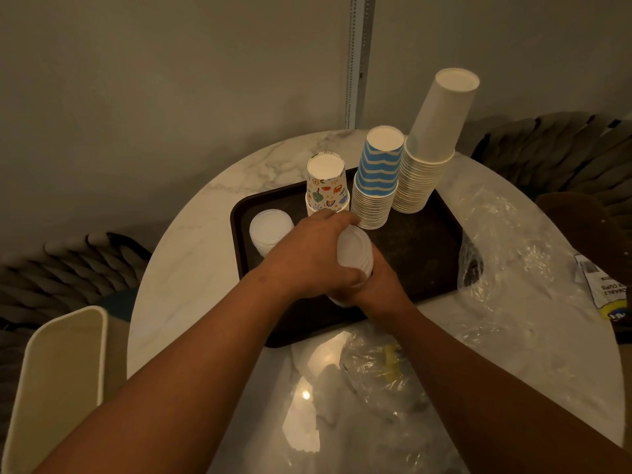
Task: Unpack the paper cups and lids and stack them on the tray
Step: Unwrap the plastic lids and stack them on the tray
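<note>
Over the dark tray (427, 254), both hands are gripping a stack of white lids (355, 249): left hand (307, 258) curling over its top, right hand (379, 289) wrapping its lower part, near the cup stacks (376, 186)

"CUPS", upside down, on wrapper label (607, 289)

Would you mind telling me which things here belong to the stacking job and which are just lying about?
Job: tray; white cups; striped cups; patterned cups; set-down lids; lids in both hands.
Lying about: plastic wrap; bin; chairs.
</note>
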